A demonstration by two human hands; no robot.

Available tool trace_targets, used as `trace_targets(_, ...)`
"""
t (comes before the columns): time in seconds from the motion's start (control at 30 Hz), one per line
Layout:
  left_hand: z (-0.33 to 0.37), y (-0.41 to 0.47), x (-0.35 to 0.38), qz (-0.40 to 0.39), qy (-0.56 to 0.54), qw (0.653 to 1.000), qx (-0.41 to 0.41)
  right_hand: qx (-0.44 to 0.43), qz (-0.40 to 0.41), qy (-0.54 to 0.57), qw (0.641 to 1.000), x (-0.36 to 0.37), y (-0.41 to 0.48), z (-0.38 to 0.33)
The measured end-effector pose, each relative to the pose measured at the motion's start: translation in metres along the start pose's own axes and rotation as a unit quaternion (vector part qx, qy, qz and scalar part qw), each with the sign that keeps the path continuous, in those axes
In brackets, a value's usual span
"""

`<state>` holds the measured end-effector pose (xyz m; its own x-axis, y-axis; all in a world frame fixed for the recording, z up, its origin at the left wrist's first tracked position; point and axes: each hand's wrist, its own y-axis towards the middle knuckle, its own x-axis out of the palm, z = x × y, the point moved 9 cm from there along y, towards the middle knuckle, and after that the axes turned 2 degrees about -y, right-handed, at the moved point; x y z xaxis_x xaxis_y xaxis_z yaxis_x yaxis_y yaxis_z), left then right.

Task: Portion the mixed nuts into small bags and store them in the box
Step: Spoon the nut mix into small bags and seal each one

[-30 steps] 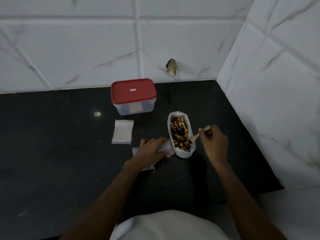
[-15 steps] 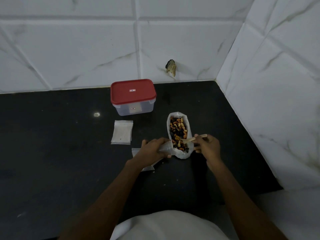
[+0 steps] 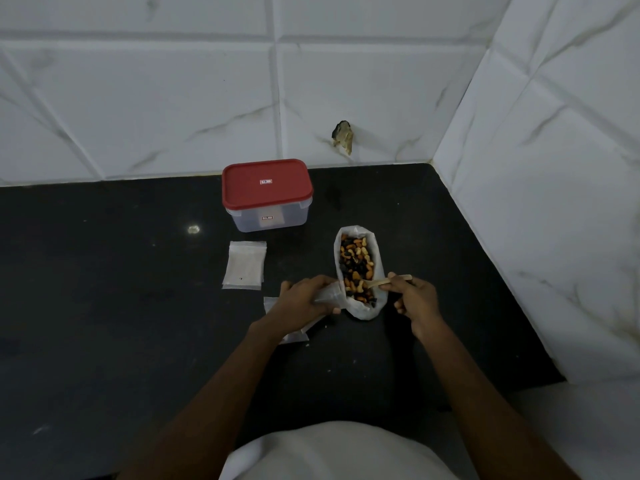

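Observation:
An open plastic bag of mixed nuts [image 3: 356, 265] lies on the black counter [image 3: 104, 323]. My right hand [image 3: 414, 299] pinches a small wooden spoon [image 3: 388, 280] whose tip is dipped into the nuts near the bag's front. My left hand [image 3: 304, 299] grips a small clear bag [image 3: 330, 295] right beside the big bag's left side. Behind stands the clear storage box with a red lid [image 3: 266, 188], shut. A stack of small empty bags [image 3: 245, 265] lies left of the nuts.
More small bags [image 3: 294, 336] lie under my left wrist. Tiled walls close the counter at the back and right, forming a corner. A chipped spot [image 3: 343, 136] marks the back wall. The counter's front edge runs near my body.
My right hand moved left and brought the spoon from the bag's right rim down into the nuts. My left hand kept its hold on the small bag.

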<state>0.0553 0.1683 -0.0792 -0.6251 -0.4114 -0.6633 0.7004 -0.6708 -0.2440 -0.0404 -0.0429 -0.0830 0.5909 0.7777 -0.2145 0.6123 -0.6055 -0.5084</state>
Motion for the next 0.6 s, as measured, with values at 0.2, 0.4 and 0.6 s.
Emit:
trace_targets(0.2,0.002,-0.006,-0.010,0.010,-0.041,0.999,0.002,0.024,0.003,0.039,0.999,-0.008,-0.001,0.008)
trace_targets(0.4,0.009,-0.006,-0.016,0.019,-0.082,0.996,0.015,0.009,0.023,0.057,0.998,-0.012,-0.005,0.000)
trace_targets(0.6,0.013,-0.006,-0.015,0.018,-0.086,0.996,0.015,-0.016,0.017,0.086,0.996,-0.011,-0.010,-0.025)
